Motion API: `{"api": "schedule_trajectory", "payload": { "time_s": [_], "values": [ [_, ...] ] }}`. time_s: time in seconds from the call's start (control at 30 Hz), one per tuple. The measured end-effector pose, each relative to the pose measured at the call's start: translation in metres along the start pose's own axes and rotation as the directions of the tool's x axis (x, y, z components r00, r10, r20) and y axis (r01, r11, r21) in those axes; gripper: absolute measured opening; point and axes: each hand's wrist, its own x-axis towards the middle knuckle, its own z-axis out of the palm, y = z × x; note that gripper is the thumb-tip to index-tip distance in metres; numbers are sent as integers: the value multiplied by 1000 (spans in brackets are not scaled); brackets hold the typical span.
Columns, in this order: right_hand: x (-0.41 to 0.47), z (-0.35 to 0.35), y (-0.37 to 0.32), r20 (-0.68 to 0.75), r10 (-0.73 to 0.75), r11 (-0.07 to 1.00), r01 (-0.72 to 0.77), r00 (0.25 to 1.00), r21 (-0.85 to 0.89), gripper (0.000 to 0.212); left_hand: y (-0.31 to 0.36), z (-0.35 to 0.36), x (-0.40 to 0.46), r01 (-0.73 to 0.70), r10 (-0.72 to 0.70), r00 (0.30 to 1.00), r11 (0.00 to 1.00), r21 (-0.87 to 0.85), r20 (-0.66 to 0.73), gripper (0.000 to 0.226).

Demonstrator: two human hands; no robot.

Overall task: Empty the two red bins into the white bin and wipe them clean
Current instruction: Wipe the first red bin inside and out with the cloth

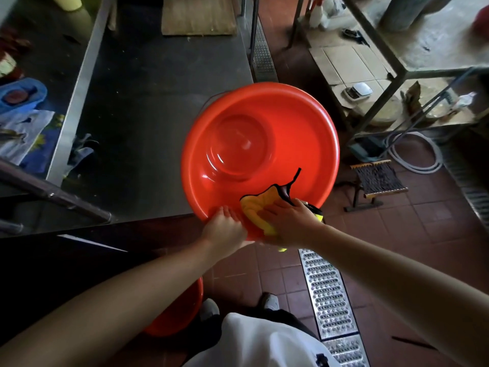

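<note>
Red bin (264, 144), tilted toward the camera at the corner of the steel table (158, 102), is gripped at its near rim by the left hand (225, 229), fingers curled over the edge. A yellow cloth (258, 207) is pressed against the inner wall by the right hand (288, 221), fingers flat. 1 more red bin (180, 311) is seen on the tiled floor (397, 234), partly hidden by the left forearm.

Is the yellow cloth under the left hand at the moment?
No, the right hand presses the yellow cloth inside the red bin; the left hand grips its rim.
</note>
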Motion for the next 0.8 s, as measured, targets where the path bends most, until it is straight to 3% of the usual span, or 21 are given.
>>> {"api": "schedule_trajectory", "payload": {
  "time_s": [0.13,0.23,0.37,0.43,0.57,0.6,0.67,0.73,0.8],
  "values": [
    [14,10,-9,-24,44,998,-43,999,48,53,1,-4,-3,17,-14,997,999,40,-75,59],
    [24,13,10,52,97,995,-98,994,8,51,8,-4,-9,-5,13,995,997,78,-95,35],
    [40,14,28,151,270,962,-262,951,-72,51,17,-11,-12,13,1,992,993,113,-128,44],
    [46,17,10,180,259,961,-272,949,51,50,21,-10,-9,-2,16,989,995,99,-144,51],
    [46,28,-28,141,78,942,-119,987,313,69,27,-1,-6,-1,11,989,997,71,-148,74],
    [47,30,-19,135,73,945,-112,988,307,67,27,2,-7,8,0,989,998,55,-149,79],
    [50,39,8,159,97,984,-119,982,136,64,29,6,-6,16,-11,989,999,35,-145,91],
    [56,43,31,176,197,980,-200,964,-1,61,32,9,-5,14,-9,991,999,41,-133,93],
    [67,45,30,150,295,954,-299,944,2,50,35,9,-2,4,0,993,999,35,-115,89]
  ]
}}
